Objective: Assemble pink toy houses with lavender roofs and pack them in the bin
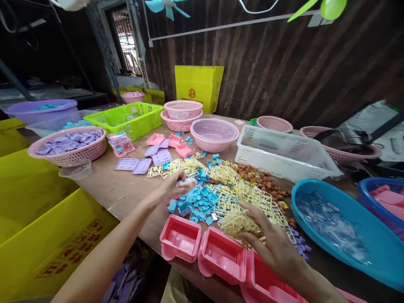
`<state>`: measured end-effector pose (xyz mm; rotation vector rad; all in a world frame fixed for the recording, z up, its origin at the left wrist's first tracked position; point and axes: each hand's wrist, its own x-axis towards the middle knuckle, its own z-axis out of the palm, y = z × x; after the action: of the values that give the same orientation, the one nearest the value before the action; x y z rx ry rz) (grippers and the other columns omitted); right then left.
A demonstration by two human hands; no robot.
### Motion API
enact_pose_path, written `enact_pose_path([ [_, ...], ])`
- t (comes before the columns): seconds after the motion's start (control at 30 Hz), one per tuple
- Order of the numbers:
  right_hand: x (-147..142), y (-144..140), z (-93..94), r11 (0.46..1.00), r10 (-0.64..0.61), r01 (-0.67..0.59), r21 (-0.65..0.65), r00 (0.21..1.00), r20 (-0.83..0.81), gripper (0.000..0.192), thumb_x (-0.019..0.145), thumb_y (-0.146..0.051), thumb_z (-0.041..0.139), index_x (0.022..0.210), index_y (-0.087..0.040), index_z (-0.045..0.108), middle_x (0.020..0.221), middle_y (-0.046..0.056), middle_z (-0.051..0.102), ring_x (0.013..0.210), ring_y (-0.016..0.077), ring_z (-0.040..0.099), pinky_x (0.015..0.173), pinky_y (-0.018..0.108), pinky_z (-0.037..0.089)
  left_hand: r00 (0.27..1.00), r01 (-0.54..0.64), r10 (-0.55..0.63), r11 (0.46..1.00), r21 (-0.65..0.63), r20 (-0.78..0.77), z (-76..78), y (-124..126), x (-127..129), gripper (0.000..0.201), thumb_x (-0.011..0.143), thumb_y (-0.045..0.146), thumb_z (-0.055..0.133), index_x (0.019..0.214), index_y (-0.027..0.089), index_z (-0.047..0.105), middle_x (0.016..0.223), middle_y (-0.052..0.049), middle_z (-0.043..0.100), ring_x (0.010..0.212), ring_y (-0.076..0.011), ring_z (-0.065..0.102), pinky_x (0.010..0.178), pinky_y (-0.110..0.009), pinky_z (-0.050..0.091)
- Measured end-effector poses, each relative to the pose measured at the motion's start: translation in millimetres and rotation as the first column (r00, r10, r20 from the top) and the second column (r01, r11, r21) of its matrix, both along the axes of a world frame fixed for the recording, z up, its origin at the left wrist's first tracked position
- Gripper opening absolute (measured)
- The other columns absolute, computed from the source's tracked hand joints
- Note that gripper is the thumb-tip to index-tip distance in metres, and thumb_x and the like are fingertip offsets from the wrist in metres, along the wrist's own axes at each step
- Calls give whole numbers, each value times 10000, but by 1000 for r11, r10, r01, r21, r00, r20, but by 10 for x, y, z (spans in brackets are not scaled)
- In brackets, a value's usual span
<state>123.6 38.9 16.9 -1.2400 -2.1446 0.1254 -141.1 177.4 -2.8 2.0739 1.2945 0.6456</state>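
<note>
1. A small pale translucent plastic piece (187, 182) is pinched in the fingers of the left hand (172, 185), held just above the heap of small blue plastic parts (197, 202) near the middle of the bench (123, 189).
2. The right hand (268, 240) is laid on a tangle of cream plastic sprue frames (240, 206) – its fingers curled round a bunch of them.
3. Three glossy pink moulded plastic trays (180, 237) are lined along the near edge, and the first two are seen empty; judged from this, filling has hardly begun.
4. Much loose stock is left: flat lilac plastic panels (142, 164) toward the far left, brown pieces (261, 179) beyond the frames.
5. A blue oval plastic tub (347, 261) of clear glassy parts is set at the right edge – a white latticed basket (284, 153) behind it.
</note>
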Motion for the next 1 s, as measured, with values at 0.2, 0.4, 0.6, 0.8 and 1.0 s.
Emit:
enact_pose_path([
  [0.2,69,-167,228,971,42,-64,-230,994,-100,137,856,-194,488,963,-174,572,1074,113,616,1007,207,590,854,332,490,795,565,-551,825,20,253,199,-700,687,198,782,118,512,967,184,490,908,-21,557,799,-131,524,704,-253,428],
  [0.4,370,-411,344,851,-14,-84,-518,983,-182,120,830,-234,540,927,-177,582,1145,98,583,1034,213,551,893,347,444,594,748,-708,661,63,381,231,-1042,1157,660,805,83,503,1384,236,225,1297,-122,462,1127,-220,500,933,-360,424],
  [0.6,649,-615,176,802,-211,117,-586,973,-94,173,837,-270,510,956,-162,574,792,37,637,700,162,563,653,266,460,638,749,-675,657,-92,371,50,-1240,1273,876,725,-14,432,1446,266,21,1301,-100,461,1206,-230,435,1010,-402,364],
  [0.8,618,-649,-253,865,-165,169,-473,985,51,395,790,-135,498,1184,-157,502,1119,123,614,1011,227,579,838,360,468,790,606,-571,783,-143,224,-236,-1369,1268,885,788,200,588,1445,257,-3,1303,-128,460,1186,-255,451,998,-446,370],
  [1.0,444,-657,-357,944,-93,186,-273,942,321,272,814,-32,422,1027,-145,548,947,105,621,856,226,591,725,363,508,835,541,-544,839,64,85,-439,-1458,1380,783,775,83,520,1424,237,110,1387,-152,392,1263,-272,393,1044,-490,331],
])
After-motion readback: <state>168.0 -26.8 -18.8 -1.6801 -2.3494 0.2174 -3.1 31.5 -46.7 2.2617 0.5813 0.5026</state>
